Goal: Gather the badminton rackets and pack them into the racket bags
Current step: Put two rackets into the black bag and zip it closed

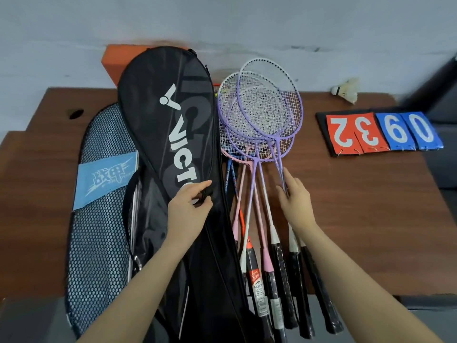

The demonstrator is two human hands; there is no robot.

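While our left hand (pixel 190 206) pinches the edge of the black racket bag (pixel 170 134) between thumb and curled fingers, our right hand (pixel 295 198) lies with straight fingers on the thin shafts of the purple rackets (pixel 269 102), touching them without closing round them. We see the black racket bag lying on the brown table (pixel 371 219), its long axis running from us toward the wall, with the wide rounded head end far from us and the narrow end near our body. Just to its right, the bundle of rackets lies along the same line: strung heads away from us, overlapping one another, and black-wrapped handles (pixel 291 280) fanned toward us at the table's near edge. A pink racket (pixel 238 214) sits among them. To the left of the black bag, a blue mesh racket bag (pixel 99 219) lies parallel, partly under it. A scoreboard (pixel 385 132) and a shuttlecock (pixel 346 91) rest well apart to the right.
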